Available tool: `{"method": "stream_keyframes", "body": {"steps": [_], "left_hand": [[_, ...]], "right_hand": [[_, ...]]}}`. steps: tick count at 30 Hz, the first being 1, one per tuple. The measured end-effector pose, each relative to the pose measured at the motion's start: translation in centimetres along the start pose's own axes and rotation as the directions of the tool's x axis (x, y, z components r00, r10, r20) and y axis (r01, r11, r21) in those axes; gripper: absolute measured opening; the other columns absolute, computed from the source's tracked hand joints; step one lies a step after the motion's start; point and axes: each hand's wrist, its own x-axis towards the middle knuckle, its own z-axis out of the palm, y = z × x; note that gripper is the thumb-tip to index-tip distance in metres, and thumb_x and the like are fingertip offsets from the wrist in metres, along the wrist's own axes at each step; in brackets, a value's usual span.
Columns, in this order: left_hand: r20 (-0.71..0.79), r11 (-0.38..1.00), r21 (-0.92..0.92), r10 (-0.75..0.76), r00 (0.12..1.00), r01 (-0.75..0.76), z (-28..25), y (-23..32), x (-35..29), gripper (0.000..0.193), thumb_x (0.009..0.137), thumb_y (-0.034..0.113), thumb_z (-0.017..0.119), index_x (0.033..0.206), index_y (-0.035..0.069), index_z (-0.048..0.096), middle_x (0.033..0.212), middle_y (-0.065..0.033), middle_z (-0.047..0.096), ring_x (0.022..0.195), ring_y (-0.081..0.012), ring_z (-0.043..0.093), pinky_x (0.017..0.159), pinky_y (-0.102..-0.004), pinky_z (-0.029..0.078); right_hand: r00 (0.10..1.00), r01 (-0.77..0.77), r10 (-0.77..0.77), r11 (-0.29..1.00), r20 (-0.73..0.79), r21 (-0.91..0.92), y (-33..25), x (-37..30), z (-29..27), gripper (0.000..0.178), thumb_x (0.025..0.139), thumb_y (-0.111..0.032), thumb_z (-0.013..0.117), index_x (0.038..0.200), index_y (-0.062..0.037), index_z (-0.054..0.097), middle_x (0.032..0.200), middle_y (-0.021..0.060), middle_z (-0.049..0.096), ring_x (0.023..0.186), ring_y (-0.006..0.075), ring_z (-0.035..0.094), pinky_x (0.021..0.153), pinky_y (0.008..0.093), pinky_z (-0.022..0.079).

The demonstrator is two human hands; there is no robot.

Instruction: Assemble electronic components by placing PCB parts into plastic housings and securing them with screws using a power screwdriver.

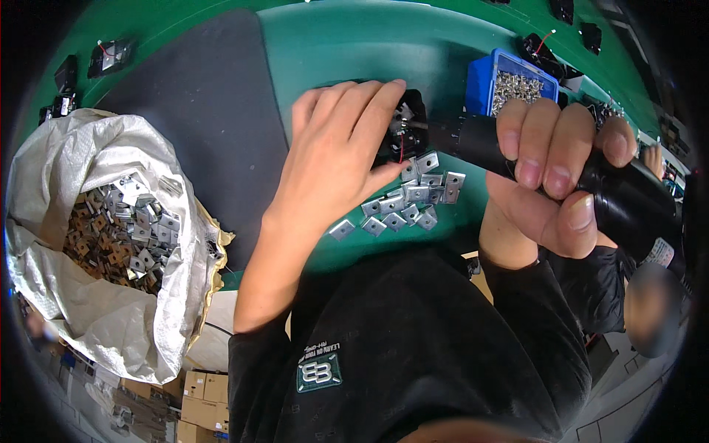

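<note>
We are probably fastening, our left hand [332,144] grasping the black housing [415,142] on the counter [347,44] just beyond the metal plates [417,193], our right hand's [550,171] fingers wrapping the black driver [631,193], and the next move is seemingly calling for steady alignment.

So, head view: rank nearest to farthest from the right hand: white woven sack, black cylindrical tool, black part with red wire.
1. Black cylindrical tool, in the right hand
2. Black part, at left hand
3. White woven sack, far left
</note>
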Motion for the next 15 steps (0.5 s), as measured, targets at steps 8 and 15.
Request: {"method": "stream_keyframes", "body": {"steps": [8,15], "left_hand": [[-0.019,0.999,-0.035,-0.023,1.0,0.022,0.0,-0.2,0.2,0.073,0.055,0.025,0.08,0.123,0.009,0.057,0.117,-0.0082,0.059,0.107,-0.0264,0.054,0.096,-0.0385,0.035],[-0.003,0.998,-0.045,0.033,0.999,-0.033,-0.7,-0.2,1.5,0.069,0.056,0.024,0.079,0.12,0.008,0.059,0.106,-0.0068,0.063,0.1,-0.0247,0.057,0.095,-0.0376,0.035]], "right_hand": [[0.998,-0.047,0.046,0.999,0.043,0.018,-0.1,0.3,-0.4,0.044,0.081,-0.02,0.065,0.122,-0.0206,0.048,0.084,-0.0046,0.053,0.076,0.0099,0.049,0.076,0.0296,0.037],[0.99,0.006,-0.006,1.0,0.143,0.002,0.2,0.7,-0.7,0.029,0.083,-0.015,0.065,0.103,-0.021,0.045,0.082,-0.0055,0.051,0.07,0.0091,0.05,0.07,0.0278,0.039]]}}
